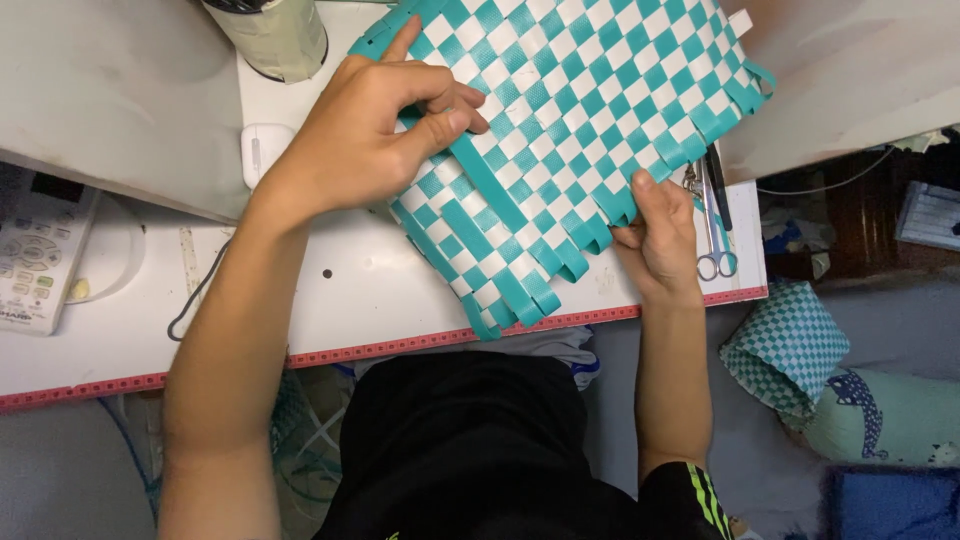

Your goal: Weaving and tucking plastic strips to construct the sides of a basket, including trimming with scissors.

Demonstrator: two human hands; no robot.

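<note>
Item: woven panel of teal and white plastic strips, lying flat on a white table and running diagonally from the near left toward the far right. Its far edge is being cut off by the top of the frame, so its full extent is not showing. Loose teal strip ends are sticking out along the near edge, pointing toward the person.

Left hand: resting on the panel's left part, thumb and fingers pinching closed on one teal strip, whose long axis is slanting from the hand down toward the near edge.

Right hand: gripping the panel's near right edge, fingers curling under and hidden beneath the weave, thumb lying on top.

Scissors: lying just right of the right hand, blades partly hidden under the panel.

Small white case: sitting beside the left wrist.

Pale cylindrical container: standing at the far edge, its top cut off.

Remote control: lying at far left, its labels too small to make out.

Second woven piece, teal and white: resting below the table at right.
</note>
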